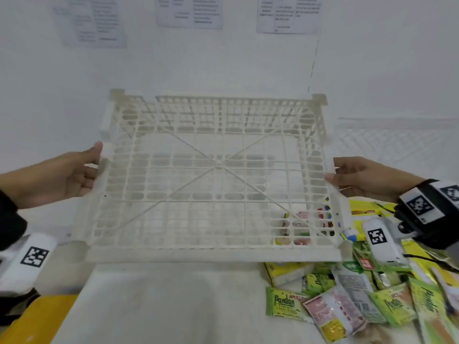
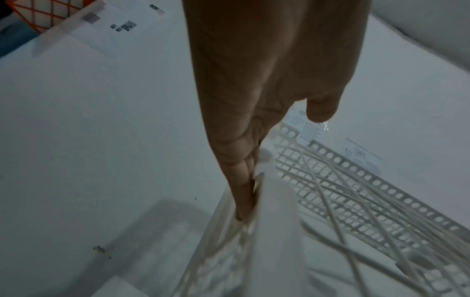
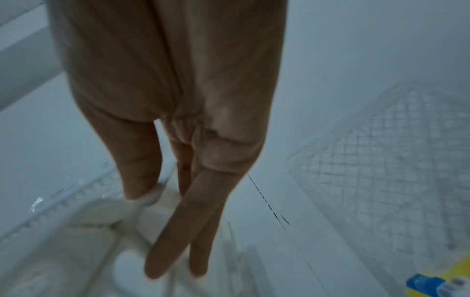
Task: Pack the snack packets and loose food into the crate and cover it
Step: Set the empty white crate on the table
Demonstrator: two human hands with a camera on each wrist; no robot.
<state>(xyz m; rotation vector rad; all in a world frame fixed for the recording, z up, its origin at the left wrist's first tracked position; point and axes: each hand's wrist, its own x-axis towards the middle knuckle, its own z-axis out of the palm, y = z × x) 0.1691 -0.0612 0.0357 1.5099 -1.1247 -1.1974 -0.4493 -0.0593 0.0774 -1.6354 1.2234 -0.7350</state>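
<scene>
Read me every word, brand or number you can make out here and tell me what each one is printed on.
"Pandan" and "APOLLO": green snack packet at the front of the pile.
"Pandan", partly blurred: green packet further right.
Sheets of paper on the wall: printed text, too blurred to read.
Square coded tags on the wrist cameras: patterns, no words.
Other packets: print too small or blurred.

Both hands, left hand (image 1: 67, 175) and right hand (image 1: 365, 178), hold the crate (image 1: 213, 175) (white lattice) aloft.
</scene>
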